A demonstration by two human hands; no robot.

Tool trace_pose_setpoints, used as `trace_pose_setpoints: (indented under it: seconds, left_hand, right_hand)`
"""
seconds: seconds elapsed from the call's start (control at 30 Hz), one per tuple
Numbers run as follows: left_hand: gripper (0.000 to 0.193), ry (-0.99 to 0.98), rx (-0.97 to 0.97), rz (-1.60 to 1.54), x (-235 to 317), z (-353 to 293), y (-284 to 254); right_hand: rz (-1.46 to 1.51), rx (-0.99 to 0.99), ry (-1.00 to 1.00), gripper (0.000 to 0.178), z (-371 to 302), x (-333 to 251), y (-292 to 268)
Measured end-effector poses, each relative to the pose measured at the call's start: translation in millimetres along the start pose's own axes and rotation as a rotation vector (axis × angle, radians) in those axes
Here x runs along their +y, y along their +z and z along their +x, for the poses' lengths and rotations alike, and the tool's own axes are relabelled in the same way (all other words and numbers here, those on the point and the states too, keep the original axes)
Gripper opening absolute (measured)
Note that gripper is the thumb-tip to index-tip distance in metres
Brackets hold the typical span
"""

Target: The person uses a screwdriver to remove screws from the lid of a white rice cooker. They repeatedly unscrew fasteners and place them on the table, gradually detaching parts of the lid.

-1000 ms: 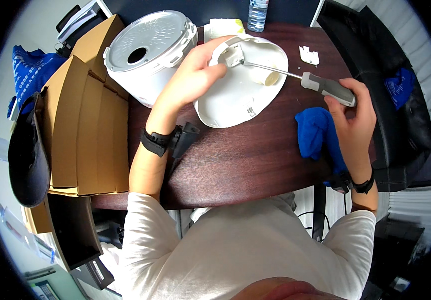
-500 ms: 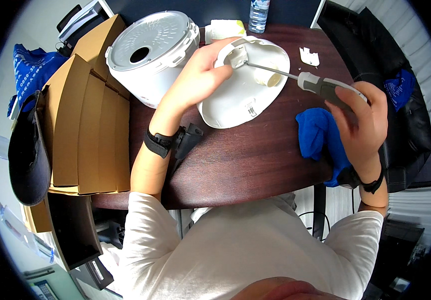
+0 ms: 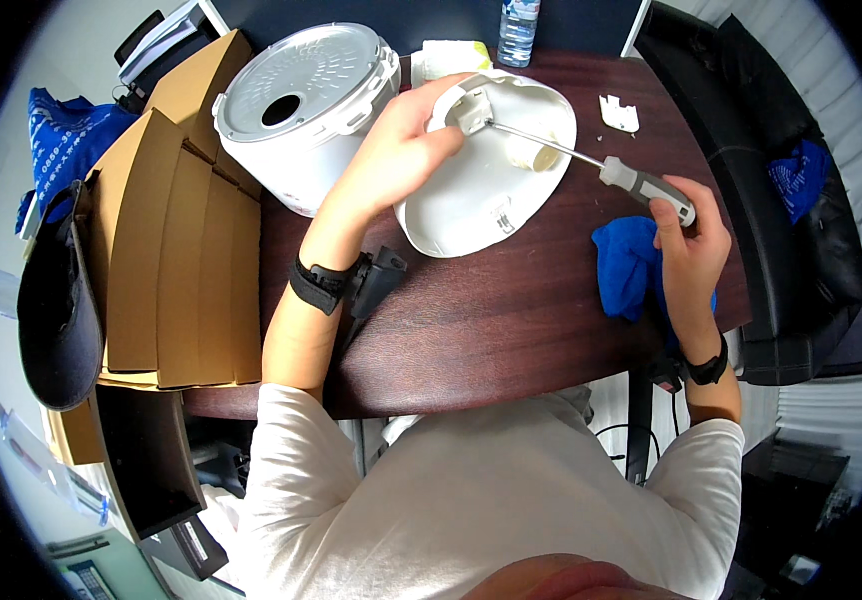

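Observation:
My left hand point(image 3: 409, 140) grips the upper left rim of a white plastic lid cover point(image 3: 451, 200), its hollow side facing up. In my right hand point(image 3: 693, 235) is a screwdriver point(image 3: 635, 183) with a grey and white handle, held by the handle's end between thumb and fingers. The metal shaft slants left over the cover, and the tip touches a small white fitting point(image 3: 471, 112) inside it, close to my left thumb. Whether a screw sits under the tip is too small to tell. Behind my left hand stands a white rice cooker body point(image 3: 306, 130) with a silver inner lid on top.
A small broken-looking white plastic piece point(image 3: 618, 114) lies at the far right of the dark wooden table point(image 3: 491, 320). A blue cloth point(image 3: 626, 262) is beside my right wrist. Cardboard boxes point(image 3: 186, 260) crowd the left side. A water bottle point(image 3: 518, 35) and a white packet point(image 3: 451, 58) stand at the back.
My right hand has moved left and turned, shifting its hold to the handle's end. The screwdriver now tilts more steeply, its tip staying at the fitting. My left hand has hardly moved.

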State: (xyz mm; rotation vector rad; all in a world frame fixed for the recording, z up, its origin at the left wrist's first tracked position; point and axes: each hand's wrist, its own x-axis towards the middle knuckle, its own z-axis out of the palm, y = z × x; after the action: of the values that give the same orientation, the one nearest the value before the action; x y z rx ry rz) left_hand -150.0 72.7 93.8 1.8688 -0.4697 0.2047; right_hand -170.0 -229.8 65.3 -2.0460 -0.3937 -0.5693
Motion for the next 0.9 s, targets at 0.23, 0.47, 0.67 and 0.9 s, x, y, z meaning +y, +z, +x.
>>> trace_pose_setpoints:
  seconds: [0.23,0.47,0.67,0.9]
  left_hand:
    - [0.052,-0.031,0.001,0.008,2,-1,-2]
    - [0.051,0.000,-0.008,0.020,4,-1,-1]
    - [0.051,-0.027,0.000,0.017,5,0,0]
    - [0.052,-0.036,0.006,0.012,6,-1,0]
  right_hand:
    - [-0.171,0.034,-0.452,0.032,23,-18,-8]
    - [-0.390,-0.048,-0.785,0.034,37,-45,-27]
    - [0.003,0.111,-0.403,0.037,12,-15,-19]
    - [0.286,-0.031,0.132,0.023,-15,14,11]
